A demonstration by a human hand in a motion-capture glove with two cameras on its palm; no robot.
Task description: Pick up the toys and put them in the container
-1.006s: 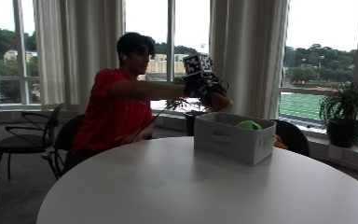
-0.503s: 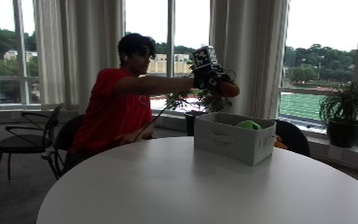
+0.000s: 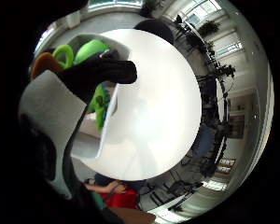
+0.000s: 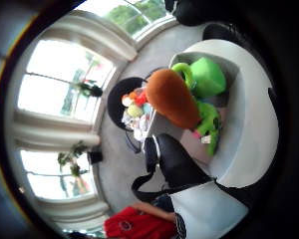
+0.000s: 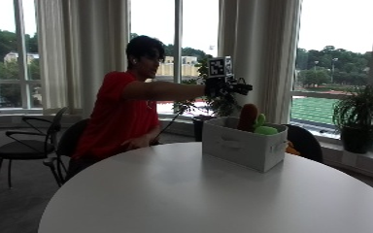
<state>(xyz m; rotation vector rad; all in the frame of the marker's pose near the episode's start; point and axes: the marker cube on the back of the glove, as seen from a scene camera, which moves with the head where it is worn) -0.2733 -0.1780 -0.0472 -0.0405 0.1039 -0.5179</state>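
Seated at the far left edge of the desk (image 5: 193, 199), leaning toward the window, arm stretched out level so as to reach over the box. Right hand (image 5: 228, 86) hovering above the near corner of the container (image 5: 241, 145), apart from it, palm turned down toward the opening. Fingers (image 3: 107, 72) stretched out and relaxed, clamped on nothing.

Directly under the palm, orange toy (image 5: 247, 117) inside the container, at its window-side end, upper half poking above the rim. Long axis close to upright, rounded end up, lower end hidden among the other toys; probably propped that way by the wall and by its neighbours. Just to the right, green toy (image 5: 264, 128) touching it, lower, barely above the rim; more green showing deeper in the box in the palm views.

Beyond the container, small coloured things (image 4: 134, 109) heaped on a dark chair; likely further toys to fetch, though too small to name.
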